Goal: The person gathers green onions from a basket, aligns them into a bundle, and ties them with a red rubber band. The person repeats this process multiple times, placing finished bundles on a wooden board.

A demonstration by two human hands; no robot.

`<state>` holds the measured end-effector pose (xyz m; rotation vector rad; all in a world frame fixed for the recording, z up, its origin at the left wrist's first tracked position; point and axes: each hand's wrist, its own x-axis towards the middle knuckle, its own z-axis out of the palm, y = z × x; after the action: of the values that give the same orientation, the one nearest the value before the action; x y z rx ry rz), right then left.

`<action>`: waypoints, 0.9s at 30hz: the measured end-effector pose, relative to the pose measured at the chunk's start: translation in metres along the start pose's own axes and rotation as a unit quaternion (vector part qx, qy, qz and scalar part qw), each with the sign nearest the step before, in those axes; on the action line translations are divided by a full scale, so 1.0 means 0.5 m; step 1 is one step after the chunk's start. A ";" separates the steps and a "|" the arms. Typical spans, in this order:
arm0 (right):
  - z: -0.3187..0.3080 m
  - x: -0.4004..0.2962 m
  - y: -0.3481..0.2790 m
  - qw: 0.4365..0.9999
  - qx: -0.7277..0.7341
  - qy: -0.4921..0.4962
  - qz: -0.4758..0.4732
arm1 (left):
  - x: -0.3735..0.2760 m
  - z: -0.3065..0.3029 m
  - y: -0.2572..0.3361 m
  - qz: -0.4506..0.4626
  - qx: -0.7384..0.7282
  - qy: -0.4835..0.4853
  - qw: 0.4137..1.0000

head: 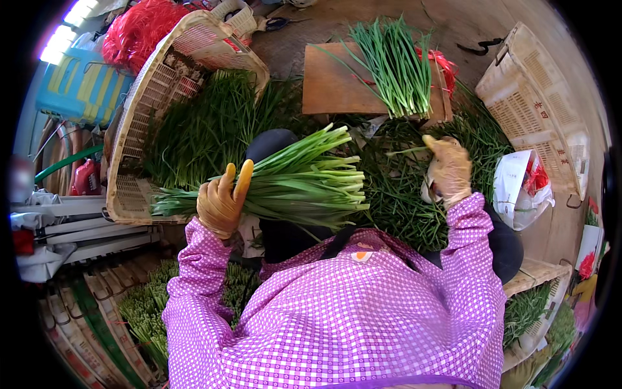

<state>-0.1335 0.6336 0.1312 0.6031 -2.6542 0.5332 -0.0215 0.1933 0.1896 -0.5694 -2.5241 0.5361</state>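
My left hand (219, 206), in a tan glove, is wrapped around a thick bunch of garlic chives (311, 182). Their pale cut ends point right, and the leaf tips reach past my wrist to the left. My right hand (452, 170), gloved too and blurred, hovers over a heap of loose green leaves (403, 194). A thin pale stalk (407, 151) sticks out from its fingertips. Beyond both hands, a second bunch of chives (401, 73) lies on a brown board (330, 80), with red strands beside it.
At the left, a tilted plastic crate (127, 146) holds more chives (209, 126). Red plastic strands (141, 36) are piled behind it. Another crate (534, 107) leans at the right, near a white plastic bag (517, 194). Bundled green stems (150, 311) stand at lower left.
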 end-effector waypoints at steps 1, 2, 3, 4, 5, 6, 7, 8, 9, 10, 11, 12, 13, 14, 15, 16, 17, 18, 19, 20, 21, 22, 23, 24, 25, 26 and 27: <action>0.007 0.006 -0.037 0.956 0.262 -0.086 0.100 | -0.001 -0.006 0.000 -0.001 0.004 -0.011 1.000; 0.008 0.012 -0.085 0.844 0.489 -0.110 0.190 | 0.003 -0.014 0.000 0.009 0.023 -0.028 0.999; -0.003 0.026 -0.133 0.673 0.679 -0.127 0.264 | 0.009 -0.021 0.000 0.009 0.031 -0.031 0.999; -0.008 0.033 -0.167 0.701 0.655 -0.142 0.244 | 0.018 -0.031 0.000 0.012 0.044 -0.037 0.998; -0.018 0.040 -0.187 0.728 0.629 -0.157 0.224 | 0.023 -0.041 0.001 0.015 0.056 -0.043 0.997; -0.052 0.059 -0.180 0.853 0.456 -0.205 0.146 | 0.031 -0.045 0.004 0.016 0.086 -0.039 0.995; -0.055 0.057 -0.168 0.962 0.252 -0.105 0.011 | 0.034 -0.049 0.002 0.019 0.100 -0.043 0.994; -0.056 0.058 -0.174 0.928 0.350 -0.112 0.067 | 0.036 -0.053 0.000 0.022 0.115 -0.046 0.992; -0.059 0.058 -0.182 0.880 0.444 -0.118 0.121 | 0.041 -0.059 0.001 0.025 0.128 -0.050 0.990; -0.035 0.049 -0.188 0.920 0.376 -0.088 0.058 | 0.050 -0.059 0.003 0.017 0.121 -0.051 0.991; -0.012 0.040 -0.198 0.951 0.304 -0.058 -0.005 | 0.056 -0.059 0.010 0.002 0.113 -0.076 0.991; -0.028 0.040 -0.233 0.960 0.236 -0.143 -0.055 | 0.053 -0.066 0.012 -0.018 0.114 -0.106 0.988; -0.032 0.018 -0.271 0.973 0.174 -0.102 -0.111 | 0.055 -0.066 0.014 -0.037 0.110 -0.131 0.985; -0.062 0.017 -0.301 0.951 0.224 -0.115 -0.181 | 0.056 -0.070 0.013 -0.053 0.095 -0.128 0.986; -0.097 0.023 -0.319 0.922 0.267 -0.128 -0.248 | 0.054 -0.064 0.012 -0.057 0.084 -0.115 0.988; -0.114 0.022 -0.319 0.931 0.236 -0.130 -0.247 | 0.046 -0.059 0.011 -0.061 0.076 -0.104 0.990; -0.124 0.020 -0.311 0.938 0.205 -0.132 -0.247 | 0.040 -0.057 0.008 -0.065 0.068 -0.093 0.991; -0.130 0.023 -0.288 0.964 0.098 -0.065 -0.238 | 0.046 -0.064 0.009 -0.062 0.063 -0.095 0.992; -0.126 0.029 -0.264 0.980 -0.026 -0.067 -0.186 | 0.043 -0.066 0.010 -0.058 0.088 -0.085 0.991; -0.095 0.013 -0.206 0.993 0.013 -0.044 -0.109 | 0.047 -0.059 0.013 -0.052 0.106 -0.071 0.991; -0.096 0.023 -0.182 0.992 0.112 0.001 -0.053 | 0.045 -0.048 0.017 -0.046 0.122 -0.059 0.990; -0.085 0.016 -0.171 0.971 0.236 0.006 0.034 | 0.045 -0.044 0.011 -0.040 0.114 -0.038 0.992; -0.071 0.009 -0.168 0.927 0.354 0.010 0.121 | 0.043 -0.050 0.011 -0.046 0.104 -0.063 0.992; -0.070 0.010 -0.172 0.934 0.341 -0.007 0.109 | 0.048 -0.059 0.012 -0.053 0.094 -0.085 0.990; -0.068 0.012 -0.180 0.939 0.328 -0.023 0.096 | 0.051 -0.066 0.013 -0.059 0.084 -0.108 0.989; -0.066 0.013 -0.188 0.944 0.316 -0.040 0.083 | 0.049 -0.069 0.014 -0.060 0.094 -0.123 0.986; -0.055 0.018 -0.194 0.945 0.317 -0.018 0.079 | 0.052 -0.072 0.013 -0.058 0.088 -0.123 0.987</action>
<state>-0.0880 0.5615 0.1858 0.5687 -2.5490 1.4646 -0.0209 0.2206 0.2253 -0.3027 -2.6810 0.8199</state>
